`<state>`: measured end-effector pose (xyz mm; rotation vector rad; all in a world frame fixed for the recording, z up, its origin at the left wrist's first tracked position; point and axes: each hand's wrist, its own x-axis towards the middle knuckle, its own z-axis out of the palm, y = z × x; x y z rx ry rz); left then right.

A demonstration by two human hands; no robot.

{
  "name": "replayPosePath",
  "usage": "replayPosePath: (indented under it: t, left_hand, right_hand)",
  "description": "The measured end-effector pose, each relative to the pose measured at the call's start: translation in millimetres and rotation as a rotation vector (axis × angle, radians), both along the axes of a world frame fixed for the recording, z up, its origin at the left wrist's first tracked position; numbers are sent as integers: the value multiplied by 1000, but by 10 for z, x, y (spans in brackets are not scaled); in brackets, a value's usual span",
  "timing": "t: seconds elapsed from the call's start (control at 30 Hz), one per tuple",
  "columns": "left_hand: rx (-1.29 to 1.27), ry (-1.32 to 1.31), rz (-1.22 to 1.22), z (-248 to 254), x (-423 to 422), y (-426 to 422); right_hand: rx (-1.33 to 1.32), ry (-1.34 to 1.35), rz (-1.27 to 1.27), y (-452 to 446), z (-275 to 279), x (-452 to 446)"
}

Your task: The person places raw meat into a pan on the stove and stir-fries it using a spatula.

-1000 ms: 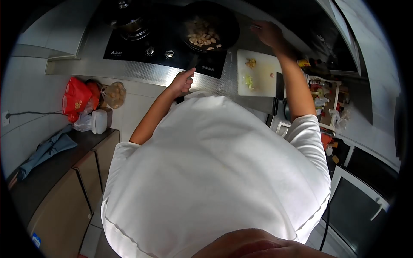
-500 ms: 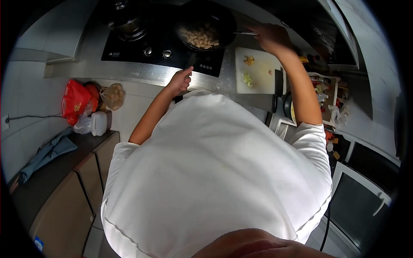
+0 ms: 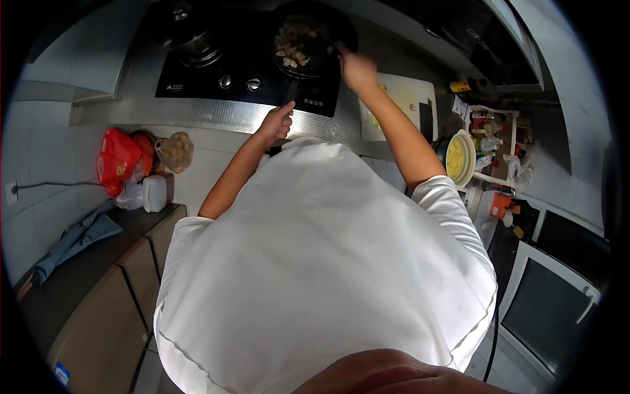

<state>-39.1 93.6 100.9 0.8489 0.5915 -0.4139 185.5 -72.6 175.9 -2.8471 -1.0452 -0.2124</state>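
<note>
A dark wok (image 3: 328,69) sits on the black gas stove, with pale chunks of food (image 3: 293,54) at its middle. My left hand (image 3: 278,122) is closed round the wok's handle (image 3: 293,88) at the stove's front edge. Over the wok's right rim is my right hand (image 3: 358,71), wrapped round the handle of a spatula. The spatula's blade cannot be made out in the dark wok. To the right lies a white cutting board (image 3: 417,87), partly covered by my right forearm, with small chopped bits and a black-looking knife (image 3: 427,118) on it.
A pot (image 3: 193,46) stands on the left burner. Right of the board are a bowl with yellow food (image 3: 459,157) and a rack of bottles (image 3: 485,141). Bags, one of them red (image 3: 118,157), and a white container (image 3: 155,193) lie at left.
My right hand has swung left and down from beyond the board to the wok's rim. The food has shifted inside the wok. My left hand stays on the handle.
</note>
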Motion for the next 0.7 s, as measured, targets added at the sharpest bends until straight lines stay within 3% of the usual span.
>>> replayPosePath:
  t: [0.23, 0.37, 0.5, 0.7]
  left_hand:
    - [-2, 18, 8, 2, 9, 9]
    - [14, 18, -6, 12, 16, 19]
    - [13, 6, -17, -17, 25, 25]
    - [9, 18, 10, 5, 23, 52]
  right_hand:
    - [-120, 101, 97, -512, 996, -115]
    - [-93, -42, 179, -698, 1404, -182]
    - [-234, -19, 123, -506, 1094, -283]
    - [-45, -3, -160, -41, 396, -123]
